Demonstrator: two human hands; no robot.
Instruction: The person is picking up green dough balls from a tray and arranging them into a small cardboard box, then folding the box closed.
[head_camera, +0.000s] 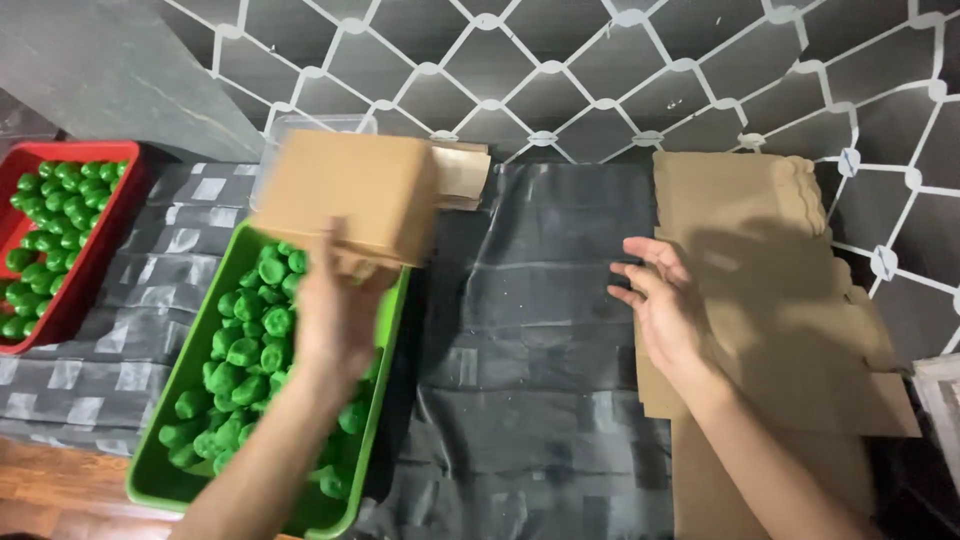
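Note:
My left hand (335, 315) grips a folded-up brown cardboard box (350, 195) from below and holds it over the far end of a green tray (178, 385) full of small green lumpy pieces (245, 345). My right hand (665, 305) is open with fingers spread, palm facing left, hovering at the left edge of a stack of flat brown cardboard blanks (775, 290). It touches nothing that I can see.
A red tray (95, 245) with more green pieces stands at the far left. A clear plastic container (300, 128) sits behind the held box, with folded cardboard pieces (462, 172) beside it. Black plastic sheeting (530, 340) covers the table. A patterned wall rises behind.

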